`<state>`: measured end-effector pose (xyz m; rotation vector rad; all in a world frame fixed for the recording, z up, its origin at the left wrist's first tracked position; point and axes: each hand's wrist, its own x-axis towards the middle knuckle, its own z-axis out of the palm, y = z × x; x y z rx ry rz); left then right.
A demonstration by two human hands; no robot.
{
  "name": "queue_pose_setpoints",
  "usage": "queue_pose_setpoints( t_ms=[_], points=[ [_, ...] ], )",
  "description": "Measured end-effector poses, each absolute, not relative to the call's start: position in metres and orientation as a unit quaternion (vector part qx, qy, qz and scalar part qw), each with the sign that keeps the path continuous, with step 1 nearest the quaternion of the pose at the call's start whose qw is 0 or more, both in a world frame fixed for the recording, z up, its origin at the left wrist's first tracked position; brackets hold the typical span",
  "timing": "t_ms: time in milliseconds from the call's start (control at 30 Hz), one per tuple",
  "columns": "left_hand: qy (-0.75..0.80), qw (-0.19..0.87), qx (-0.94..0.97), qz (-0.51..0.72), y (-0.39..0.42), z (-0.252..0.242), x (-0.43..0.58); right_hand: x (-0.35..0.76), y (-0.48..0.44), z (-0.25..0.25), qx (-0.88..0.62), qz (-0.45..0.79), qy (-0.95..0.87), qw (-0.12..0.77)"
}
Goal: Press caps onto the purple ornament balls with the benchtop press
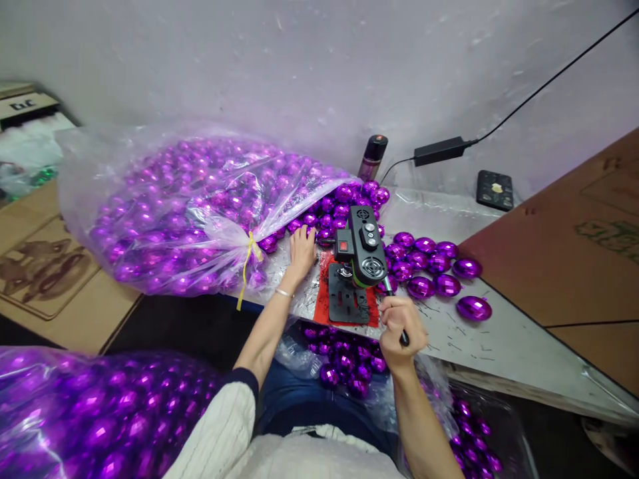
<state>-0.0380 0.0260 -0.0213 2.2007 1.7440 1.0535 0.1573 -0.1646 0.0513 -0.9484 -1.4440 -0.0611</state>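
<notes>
My right hand [403,329] is wrapped around the black-ended lever handle [404,338] of a small black press machine [368,245]. Under its head lies a black slotted base plate [344,303] on a red sheet [323,293]. My left hand [302,249] is left of the machine, its bent fingers on a shiny purple faceted ball ornament [310,233] at the edge of the pile; the fingers partly hide it. More purple ornaments [439,261] lie loose on the table right of the machine.
A big clear bag [210,213] full of purple ornaments, tied with yellow ribbon [244,273], fills the left. A spray can [373,158], power adapter [439,152] and phone [494,189] sit along the wall. Cardboard [564,266] leans at right. More ornaments [349,366] rest on my lap.
</notes>
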Motion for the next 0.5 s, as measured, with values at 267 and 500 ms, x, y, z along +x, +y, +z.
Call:
queue_pose_setpoints(
  t_ms=[267,500],
  points=[
    [0.615,0.131,0.717,0.302,0.039,-0.005,-0.043,0.159,-0.166,0.046,-0.420,-0.025,-0.639,0.644],
    [0.514,0.531,0.429,0.519,-0.050,-0.024,-0.053,0.155,-0.163,0.056,-0.435,-0.013,-0.610,0.662]
  ],
)
